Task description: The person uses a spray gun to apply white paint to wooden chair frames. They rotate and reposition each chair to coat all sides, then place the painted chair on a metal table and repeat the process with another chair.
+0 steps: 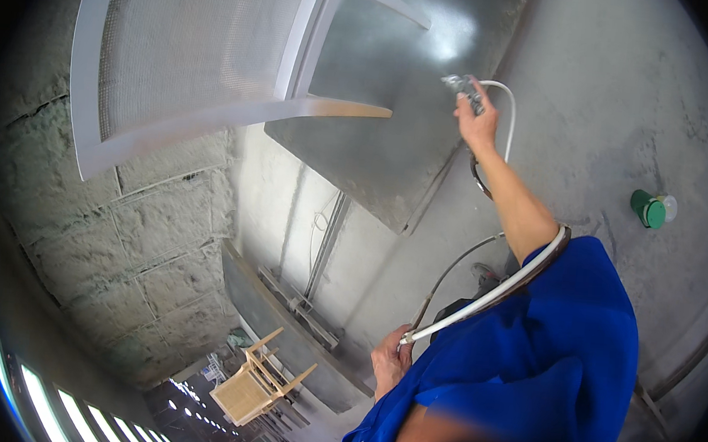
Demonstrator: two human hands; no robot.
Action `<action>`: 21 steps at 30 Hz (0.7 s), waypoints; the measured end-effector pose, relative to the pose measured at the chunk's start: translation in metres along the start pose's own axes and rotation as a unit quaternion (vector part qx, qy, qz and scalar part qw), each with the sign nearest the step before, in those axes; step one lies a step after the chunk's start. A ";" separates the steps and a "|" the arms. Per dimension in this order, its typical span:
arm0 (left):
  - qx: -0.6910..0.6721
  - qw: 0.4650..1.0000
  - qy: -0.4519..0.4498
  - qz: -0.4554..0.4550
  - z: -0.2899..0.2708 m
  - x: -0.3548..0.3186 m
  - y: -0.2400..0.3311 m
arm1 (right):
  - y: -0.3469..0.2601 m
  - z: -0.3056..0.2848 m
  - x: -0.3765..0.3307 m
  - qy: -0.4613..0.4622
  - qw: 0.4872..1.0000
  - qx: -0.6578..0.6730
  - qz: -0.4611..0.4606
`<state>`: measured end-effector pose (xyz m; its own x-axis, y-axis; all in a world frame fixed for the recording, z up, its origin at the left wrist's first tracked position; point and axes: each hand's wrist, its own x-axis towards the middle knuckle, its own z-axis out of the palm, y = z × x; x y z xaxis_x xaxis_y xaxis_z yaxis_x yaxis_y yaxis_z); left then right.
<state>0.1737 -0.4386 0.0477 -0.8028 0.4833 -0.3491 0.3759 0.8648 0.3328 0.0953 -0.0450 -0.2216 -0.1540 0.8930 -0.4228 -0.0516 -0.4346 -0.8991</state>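
Observation:
My right hand [478, 124] is closed around a metal spray gun [466, 93]. A white mist spreads from its nozzle beside the leg end of a chair-like frame [302, 38]. This frame carries a woven mesh panel [194, 38]; its coating is whitish, with bare wood showing on one leg [350, 109]. A grey board [366, 168] lies under the legs. A white hose [510, 121] leads from the gun and loops past my right arm. Lower down, my left hand [391, 360] is closed on the white hose [481, 302], near a darker hose.
On the concrete floor at right stands a green can [648, 208] beside a pale round lid or cup. A light wooden chair [251, 386] is at lower left, near a second long grey board [288, 324]. Rough panels [136, 237] cover the wall at left.

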 end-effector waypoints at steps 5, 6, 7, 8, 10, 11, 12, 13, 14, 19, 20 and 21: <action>0.022 0.999 -0.004 0.040 -0.004 0.006 -0.010 | -0.017 0.060 -0.024 -0.004 0.982 0.097 -0.162; 0.018 0.999 -0.003 0.027 -0.006 0.007 -0.014 | -0.018 0.071 -0.019 0.007 0.986 0.104 -0.131; 0.019 1.000 -0.005 0.014 -0.010 0.007 -0.017 | -0.018 0.079 -0.010 0.053 0.988 0.094 -0.106; 0.021 1.000 -0.004 0.002 -0.013 0.007 -0.021 | -0.016 0.084 0.000 0.093 0.988 0.086 -0.084; -0.015 1.000 -0.004 -0.013 -0.018 0.008 -0.030 | -0.007 0.083 0.011 0.150 0.986 0.048 -0.054; -0.021 0.999 -0.008 -0.047 -0.019 0.009 -0.035 | -0.002 0.074 0.014 0.168 0.984 0.016 -0.048; -0.021 1.000 -0.011 -0.021 -0.017 0.012 -0.041 | 0.003 0.062 0.016 0.189 0.981 -0.017 -0.047; -0.005 0.999 -0.020 -0.024 -0.015 0.017 -0.046 | 0.006 0.048 0.017 0.185 0.981 -0.045 -0.027; 0.009 0.999 -0.022 -0.021 -0.016 0.020 -0.050 | 0.007 0.032 0.016 0.184 0.980 -0.074 -0.009; -0.029 0.995 -0.090 0.007 -0.013 0.049 -0.041 | -0.050 -0.035 0.058 -0.091 0.993 -0.047 0.051; -0.064 0.992 -0.085 0.070 -0.012 0.053 -0.030 | -0.070 -0.038 0.077 -0.159 0.985 -0.042 0.056; -0.080 0.988 -0.090 0.098 -0.011 0.055 -0.014 | -0.087 -0.036 0.092 -0.227 0.971 -0.034 0.064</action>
<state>0.1190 -0.4254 0.0334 -0.6211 0.6681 -0.4097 0.4264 0.7267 0.5386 0.1216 0.0792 -0.1868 -0.5745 0.6822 -0.4523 0.0594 -0.5163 -0.8543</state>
